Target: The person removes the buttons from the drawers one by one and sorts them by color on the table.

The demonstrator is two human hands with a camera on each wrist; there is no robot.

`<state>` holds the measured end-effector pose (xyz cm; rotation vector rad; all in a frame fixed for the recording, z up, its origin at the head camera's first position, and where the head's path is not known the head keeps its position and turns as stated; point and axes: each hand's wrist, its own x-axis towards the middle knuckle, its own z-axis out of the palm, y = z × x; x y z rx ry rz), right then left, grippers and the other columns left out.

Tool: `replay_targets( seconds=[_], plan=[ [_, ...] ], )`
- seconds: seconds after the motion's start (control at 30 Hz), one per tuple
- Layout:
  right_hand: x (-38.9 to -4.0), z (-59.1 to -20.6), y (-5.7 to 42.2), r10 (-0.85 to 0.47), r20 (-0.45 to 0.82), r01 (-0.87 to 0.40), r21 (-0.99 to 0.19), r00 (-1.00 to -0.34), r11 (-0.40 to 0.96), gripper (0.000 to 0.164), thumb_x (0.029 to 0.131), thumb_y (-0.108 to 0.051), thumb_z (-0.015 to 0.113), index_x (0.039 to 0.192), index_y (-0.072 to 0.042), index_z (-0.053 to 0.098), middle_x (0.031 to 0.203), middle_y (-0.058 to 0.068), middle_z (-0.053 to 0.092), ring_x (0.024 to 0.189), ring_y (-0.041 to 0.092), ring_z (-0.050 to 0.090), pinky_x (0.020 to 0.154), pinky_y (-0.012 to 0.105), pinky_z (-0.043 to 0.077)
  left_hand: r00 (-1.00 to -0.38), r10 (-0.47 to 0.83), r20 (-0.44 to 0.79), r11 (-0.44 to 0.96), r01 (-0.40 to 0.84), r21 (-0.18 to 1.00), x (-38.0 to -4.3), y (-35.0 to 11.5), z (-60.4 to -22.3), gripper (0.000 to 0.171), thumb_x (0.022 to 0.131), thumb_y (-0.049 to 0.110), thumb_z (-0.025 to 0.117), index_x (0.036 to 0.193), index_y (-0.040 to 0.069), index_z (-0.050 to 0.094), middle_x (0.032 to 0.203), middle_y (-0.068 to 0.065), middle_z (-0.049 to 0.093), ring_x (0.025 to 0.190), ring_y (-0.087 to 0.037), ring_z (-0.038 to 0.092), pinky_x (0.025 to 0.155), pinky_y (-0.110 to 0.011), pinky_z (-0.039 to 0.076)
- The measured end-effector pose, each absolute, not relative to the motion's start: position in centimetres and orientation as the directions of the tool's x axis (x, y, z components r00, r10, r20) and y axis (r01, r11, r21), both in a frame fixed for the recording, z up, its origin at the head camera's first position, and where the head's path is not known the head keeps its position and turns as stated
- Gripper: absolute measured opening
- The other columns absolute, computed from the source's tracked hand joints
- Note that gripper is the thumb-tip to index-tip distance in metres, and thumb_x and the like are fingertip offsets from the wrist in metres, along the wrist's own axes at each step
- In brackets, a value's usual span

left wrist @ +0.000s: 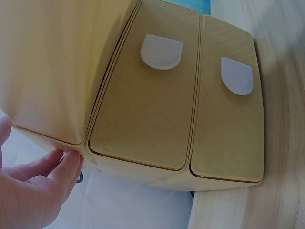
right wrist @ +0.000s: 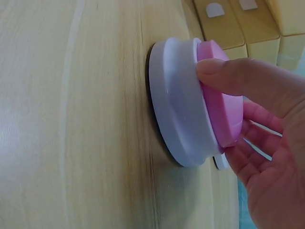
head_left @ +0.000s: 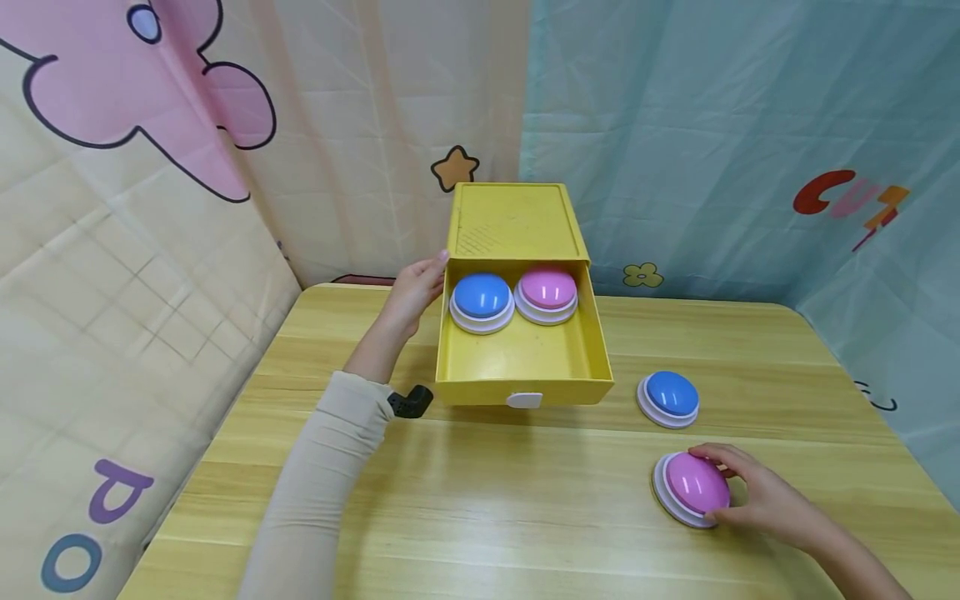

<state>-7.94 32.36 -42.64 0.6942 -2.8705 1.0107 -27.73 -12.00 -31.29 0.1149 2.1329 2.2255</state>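
Observation:
With thumb and fingers spread around its dome, my right hand [head_left: 768,497] grips a pink push button [head_left: 696,483] with a white base, low over the wooden table; the right wrist view shows its base tilted to the surface. My left hand [head_left: 414,293] rests its fingers on the left side of a yellow drawer cabinet [head_left: 517,218], close to the top. The cabinet's top drawer [head_left: 521,354] is pulled out. Inside it, at the back, sit a blue push button [head_left: 482,296] on the left and another pink push button [head_left: 548,290] on the right.
A second blue push button [head_left: 672,395] lies on the table [head_left: 480,517] right of the drawer. Two closed lower drawers with white handles [left wrist: 162,52] show in the left wrist view. Printed curtains [head_left: 675,125] hang behind and beside the table.

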Motion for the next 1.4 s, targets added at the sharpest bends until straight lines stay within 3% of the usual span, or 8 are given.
replay_targets(
  seconds=[0.27,0.5,0.73,0.87,1.0,1.1,1.23,1.4],
  plan=[
    [-8.1,-42.2,32.0,-0.439,0.128,-0.435,-0.533,-0.889,0.726,0.070,0.059,-0.024,0.084,0.118,-0.003,0.051,0.115,0.008,0.049,0.093,0.002,0.044,0.073,0.019,0.045,-0.996,0.088,0.021,-0.043,0.017,0.999,-27.5,-12.1,-31.0,0.055,0.092,0.035,0.050,0.127,-0.006,0.045,0.132,-0.015,0.042,0.119,-0.024,0.043,0.099,-0.033,0.035],
    [-9.4,-39.3,31.1,-0.422,0.101,-0.406,-0.537,-0.901,0.739,0.076,0.066,-0.023,0.080,0.128,0.000,0.041,0.122,0.015,0.046,0.101,0.026,0.047,0.076,0.040,0.048,-0.996,0.091,0.019,-0.030,0.017,0.999,-27.5,-12.2,-30.9,0.056,0.091,0.037,0.051,0.128,-0.005,0.045,0.133,-0.014,0.042,0.119,-0.023,0.042,0.098,-0.032,0.035],
    [-12.5,-35.3,29.4,-0.444,0.236,-0.480,-0.650,-0.864,0.589,0.076,0.073,-0.005,0.074,0.135,0.003,0.030,0.128,0.014,0.042,0.112,-0.005,0.038,0.088,0.007,0.032,-0.995,0.093,0.025,-0.034,0.022,0.999,-27.5,-12.1,-30.9,0.054,0.092,0.035,0.050,0.127,-0.006,0.045,0.132,-0.015,0.042,0.118,-0.023,0.043,0.098,-0.031,0.036],
    [-14.0,-32.6,27.8,-0.457,0.290,-0.513,-0.696,-0.841,0.502,0.076,0.074,0.004,0.070,0.136,0.004,0.027,0.130,0.006,0.041,0.113,-0.004,0.038,0.090,0.008,0.032,-0.995,0.094,0.021,-0.034,0.018,0.999,-27.5,-12.1,-31.0,0.054,0.092,0.035,0.050,0.127,-0.006,0.045,0.133,-0.015,0.042,0.119,-0.023,0.043,0.098,-0.032,0.035],
    [-15.2,-29.6,26.1,-0.447,0.281,-0.496,-0.714,-0.849,0.494,0.073,0.075,0.004,0.069,0.136,0.002,0.028,0.131,0.013,0.039,0.112,-0.002,0.039,0.089,0.008,0.033,-0.995,0.100,0.016,-0.033,0.013,0.999,-27.6,-12.0,-30.9,0.056,0.091,0.036,0.050,0.128,-0.006,0.044,0.133,-0.014,0.041,0.119,-0.023,0.043,0.098,-0.032,0.035],
    [-16.2,-27.7,24.8,-0.454,0.252,-0.480,-0.717,-0.855,0.505,0.071,0.076,0.001,0.069,0.135,0.001,0.030,0.132,0.016,0.038,0.117,0.009,0.040,0.090,0.009,0.034,-0.995,0.100,0.020,-0.036,0.017,0.999,-27.7,-12.0,-30.9,0.056,0.092,0.036,0.050,0.128,-0.006,0.043,0.134,-0.014,0.041,0.120,-0.023,0.042,0.098,-0.032,0.035],
    [-17.8,-25.9,22.8,-0.473,0.183,-0.446,-0.718,-0.862,0.535,0.070,0.079,-0.008,0.069,0.136,-0.002,0.030,0.135,0.013,0.036,0.122,0.026,0.036,0.097,0.023,0.035,-0.995,0.096,0.018,-0.049,0.013,0.999,-27.7,-12.0,-30.8,0.055,0.092,0.034,0.049,0.129,-0.006,0.043,0.134,-0.015,0.041,0.120,-0.023,0.042,0.099,-0.032,0.035],
    [-20.0,-24.7,19.9,-0.499,0.090,-0.402,-0.722,-0.862,0.563,0.073,0.079,-0.020,0.071,0.136,-0.001,0.029,0.137,0.015,0.034,0.125,0.030,0.033,0.100,0.046,0.031,-0.996,0.094,0.003,-0.055,-0.003,0.998,-27.7,-11.9,-30.9,0.054,0.092,0.033,0.050,0.129,-0.007,0.042,0.134,-0.016,0.041,0.120,-0.024,0.042,0.100,-0.033,0.033]
  ],
)
